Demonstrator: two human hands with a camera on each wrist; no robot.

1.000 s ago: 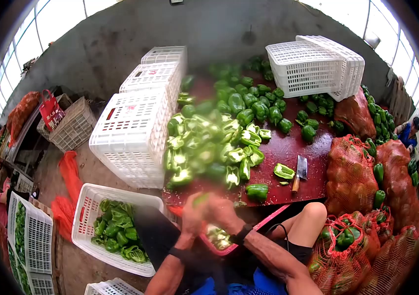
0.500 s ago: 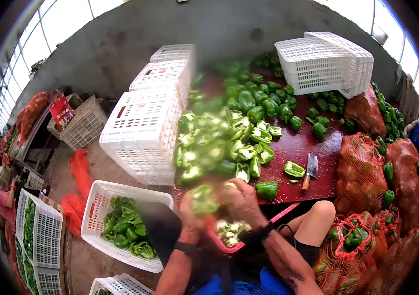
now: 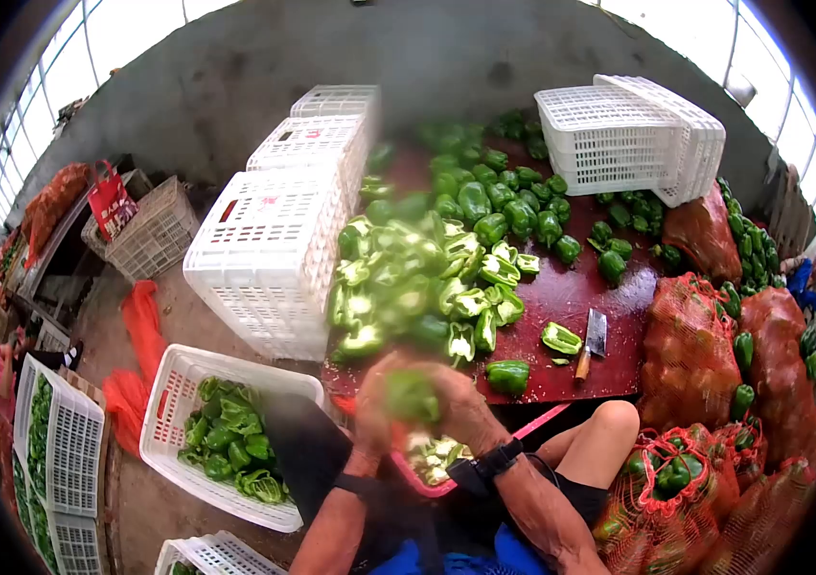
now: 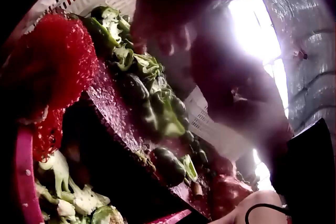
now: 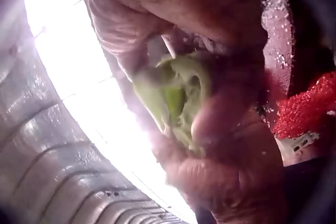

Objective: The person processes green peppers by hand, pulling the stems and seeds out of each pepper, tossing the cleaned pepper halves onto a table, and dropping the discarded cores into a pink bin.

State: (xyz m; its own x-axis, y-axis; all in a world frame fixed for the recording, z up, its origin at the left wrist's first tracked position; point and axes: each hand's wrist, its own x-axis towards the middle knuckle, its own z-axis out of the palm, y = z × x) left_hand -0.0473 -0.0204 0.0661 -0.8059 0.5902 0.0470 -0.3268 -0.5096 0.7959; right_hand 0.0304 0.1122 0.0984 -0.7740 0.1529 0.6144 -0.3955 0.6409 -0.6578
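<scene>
In front of my body, above a pink-rimmed tub (image 3: 446,487), both hands are on one green bell pepper (image 3: 412,395). My left hand (image 3: 375,402) grips it from the left; my right hand (image 3: 465,412) curls round its right side. The right wrist view shows the opened pepper (image 5: 173,92) with its pale inside between the hands, fingers and thumb pressing on it. Whitish pepper cores (image 4: 79,187) lie in the tub below. Beyond the hands, halved peppers (image 3: 389,278) are heaped on the dark red table (image 3: 571,307), with whole peppers (image 3: 508,206) behind them.
A cleaver (image 3: 592,343) lies on the table near a pepper half (image 3: 561,338) and a whole pepper (image 3: 507,377). White crates (image 3: 264,240) stand left; another crate (image 3: 163,422) holds peppers. Red mesh sacks (image 3: 686,355) crowd the right. Red netting (image 3: 139,335) lies on the floor.
The right hand has come up from over the tub to the pepper in the left hand. Both hands now close round it. The head view has shifted slightly.
</scene>
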